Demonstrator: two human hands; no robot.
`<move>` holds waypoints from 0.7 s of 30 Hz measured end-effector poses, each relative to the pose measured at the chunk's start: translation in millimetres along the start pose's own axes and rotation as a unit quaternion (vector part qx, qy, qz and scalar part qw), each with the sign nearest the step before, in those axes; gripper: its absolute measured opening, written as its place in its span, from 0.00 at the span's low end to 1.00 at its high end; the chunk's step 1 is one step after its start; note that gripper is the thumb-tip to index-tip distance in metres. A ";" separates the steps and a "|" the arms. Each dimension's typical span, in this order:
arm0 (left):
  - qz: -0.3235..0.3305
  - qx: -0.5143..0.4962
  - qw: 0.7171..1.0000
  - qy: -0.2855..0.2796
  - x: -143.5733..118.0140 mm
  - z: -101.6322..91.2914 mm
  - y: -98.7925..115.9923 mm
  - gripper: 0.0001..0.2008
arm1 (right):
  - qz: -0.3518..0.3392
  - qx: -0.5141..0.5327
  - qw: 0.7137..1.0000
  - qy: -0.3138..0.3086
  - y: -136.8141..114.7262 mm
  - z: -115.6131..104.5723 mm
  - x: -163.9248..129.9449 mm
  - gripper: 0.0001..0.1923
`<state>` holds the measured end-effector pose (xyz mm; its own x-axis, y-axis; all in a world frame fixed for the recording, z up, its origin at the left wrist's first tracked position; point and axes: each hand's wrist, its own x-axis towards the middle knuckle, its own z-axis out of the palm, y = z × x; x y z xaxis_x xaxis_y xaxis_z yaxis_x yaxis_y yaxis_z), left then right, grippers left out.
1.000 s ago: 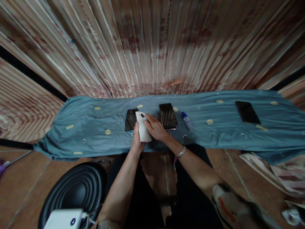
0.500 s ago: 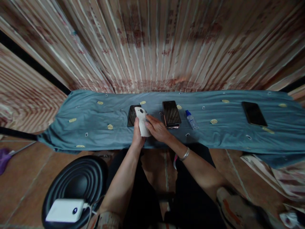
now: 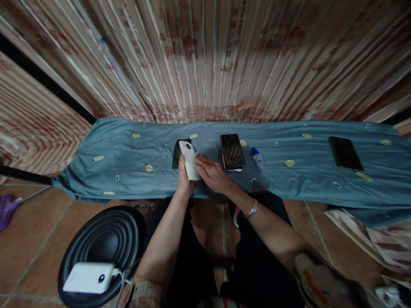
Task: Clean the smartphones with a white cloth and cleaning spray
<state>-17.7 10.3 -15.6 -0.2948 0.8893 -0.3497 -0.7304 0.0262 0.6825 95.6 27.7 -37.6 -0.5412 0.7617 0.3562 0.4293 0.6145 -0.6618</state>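
Overhead — blue cloth (image 3: 135,179), striped wall (image 3: 224,55)

I am seeing both of my forearms showing bare from elbow to wrist. A thin silver metal bangle (image 3: 251,209) is circling my right wrist. Dark black trousers (image 3: 257,256) are covering my legs below. A patterned reddish sleeve cuff (image 3: 144,295) is showing at my left upper arm, and a worn white shoe with an orange mark (image 3: 321,278) is covering my right foot.

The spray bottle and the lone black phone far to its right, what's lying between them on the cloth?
Nothing but bare blue cloth lies between the spray bottle and the black phone, as the head view shows.
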 end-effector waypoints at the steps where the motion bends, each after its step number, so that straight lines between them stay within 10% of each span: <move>1: 0.000 0.000 1.000 0.005 1.5 -0.8 0.7 0.22 | -0.006 0.002 1.000 -0.002 0.8 0.5 -0.4 0.22; 21: -0.025 -0.009 0.999 0.021 7.0 -2.4 2.9 0.22 | -0.013 -0.042 0.999 -0.015 -1.7 -1.6 -0.8 0.16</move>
<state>-23.4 15.4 -17.6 -0.2828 0.8674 -0.4094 -0.7556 0.0615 0.6521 96.6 26.4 -35.7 -0.5733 0.7397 0.3524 0.4739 0.6502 -0.5939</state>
